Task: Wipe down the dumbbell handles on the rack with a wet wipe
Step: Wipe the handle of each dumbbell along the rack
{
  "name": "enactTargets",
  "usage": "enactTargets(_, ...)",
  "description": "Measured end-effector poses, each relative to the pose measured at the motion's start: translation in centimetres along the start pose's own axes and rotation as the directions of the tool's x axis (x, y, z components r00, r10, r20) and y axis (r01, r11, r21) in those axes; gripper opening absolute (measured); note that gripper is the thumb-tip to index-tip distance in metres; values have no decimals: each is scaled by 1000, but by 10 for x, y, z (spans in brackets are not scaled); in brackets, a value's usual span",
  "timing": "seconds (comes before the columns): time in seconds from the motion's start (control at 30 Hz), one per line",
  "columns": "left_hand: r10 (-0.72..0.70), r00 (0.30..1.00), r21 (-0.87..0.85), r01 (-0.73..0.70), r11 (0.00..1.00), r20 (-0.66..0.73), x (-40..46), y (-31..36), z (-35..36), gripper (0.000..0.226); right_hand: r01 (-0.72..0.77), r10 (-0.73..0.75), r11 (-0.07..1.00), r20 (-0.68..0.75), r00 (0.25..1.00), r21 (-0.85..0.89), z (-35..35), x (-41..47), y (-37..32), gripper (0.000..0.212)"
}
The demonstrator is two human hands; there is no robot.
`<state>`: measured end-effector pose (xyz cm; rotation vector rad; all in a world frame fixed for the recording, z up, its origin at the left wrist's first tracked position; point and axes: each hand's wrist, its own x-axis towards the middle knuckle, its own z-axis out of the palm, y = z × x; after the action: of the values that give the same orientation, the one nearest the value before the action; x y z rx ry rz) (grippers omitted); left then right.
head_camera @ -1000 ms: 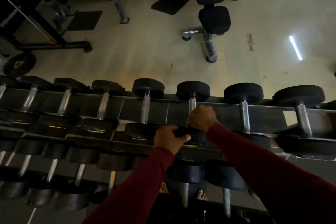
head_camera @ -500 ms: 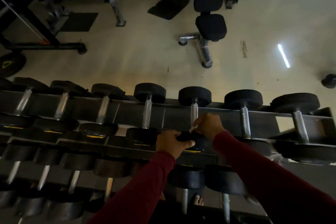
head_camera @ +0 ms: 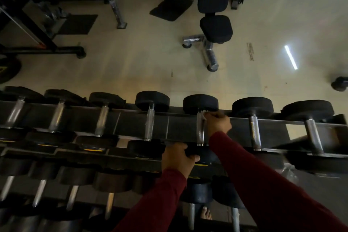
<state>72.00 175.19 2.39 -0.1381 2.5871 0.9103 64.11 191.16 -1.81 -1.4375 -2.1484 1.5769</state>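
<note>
Spanning the frame's middle band, a tiered dumbbell rack [head_camera: 131, 124] carried black-headed dumbbells with chrome handles. Above it, upper centre, stood a padded bench [head_camera: 214, 5] on the pale floor [head_camera: 131, 58]. At centre right, one dumbbell [head_camera: 200, 102] lay across the top tier; the left hand [head_camera: 178, 157] gripped its near head. The right hand [head_camera: 218, 123] pinched a pale wet wipe [head_camera: 204, 114] against the far end of that handle [head_camera: 200, 132].

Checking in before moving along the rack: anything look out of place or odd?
One dumbbell lies on the floor at far right, off the rack. Otherwise nothing stands out: right hand holds the wipe at a handle.
</note>
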Motion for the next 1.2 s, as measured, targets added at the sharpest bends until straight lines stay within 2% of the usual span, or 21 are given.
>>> enactTargets(0.03,0,1000,-5,0,1000,-7,0,0,0,46,-86,85,995,26,996,59,0,2,5,12)
enactTargets(0.1,-6,1000,-15,6,1000,-11,1,-1,2,49,-131,123,990,124,985,53,0,15,12,19)
enactTargets(0.17,-11,1000,-15,11,1000,-5,0,0,2,50,-182,159,980,232,960,81,4,30,16,13)
enactTargets(0.23,-15,1000,-21,14,1000,-11,-1,1,1,52,-193,167,972,186,968,134,2,22,7,10)
enactTargets(0.33,-21,1000,-33,21,999,-20,-2,0,2,51,-53,46,989,52,998,138,2,11,7,14)
enactTargets(0.4,-16,1000,-35,16,999,-17,-2,0,1,48,17,-24,985,38,999,173,2,2,8,12)
enactTargets(0.47,-16,1000,-34,16,999,-12,-1,1,1,48,-3,-6,978,43,999,209,2,4,12,7)
enactTargets(0.53,-22,1000,-25,22,999,-11,-1,2,0,51,-117,96,956,90,991,269,2,11,13,5)
enactTargets(0.6,-27,1000,-24,27,999,-10,-2,2,0,52,-312,239,893,245,940,323,5,24,16,8)
enactTargets(0.63,-26,1000,-19,26,999,-13,-2,2,0,52,-318,242,905,274,931,283,6,27,14,11)
enactTargets(0.7,-25,1000,-16,25,1000,-15,-2,3,0,50,-160,139,981,186,973,107,7,23,9,15)
enactTargets(0.77,-24,1000,-18,23,1000,-9,-2,4,-1,47,129,-128,988,22,992,-84,6,8,7,13)
enactTargets(0.83,-22,1000,-7,22,1000,0,-2,4,-2,46,431,-443,872,3,897,-230,7,-3,13,10)
enactTargets(0.9,-26,1000,-2,26,1000,6,-2,6,-4,45,642,-644,685,125,755,-344,8,-2,16,9)
enactTargets(0.93,-27,1000,1,27,1000,7,-3,6,-4,44,703,-678,592,228,699,-393,10,-1,15,11)
enactTargets(1.0,-32,999,10,32,999,8,-3,5,-3,42,777,-654,369,451,607,-510,14,-1,8,19)
enactTargets(1.03,-35,999,12,35,999,5,-4,5,-3,43,792,-630,279,519,578,-544,17,-3,6,22)
enactTargets(1.07,-35,999,13,35,999,1,-4,5,-3,44,795,-614,238,548,568,-558,19,-4,4,24)
enactTargets(1.13,-27,1000,20,27,999,-1,-3,4,-3,46,797,-636,240,530,560,-554,20,-3,4,26)
enactTargets(1.2,-19,1000,15,19,1000,-7,-3,3,-3,46,786,-676,341,447,586,-515,15,2,10,20)
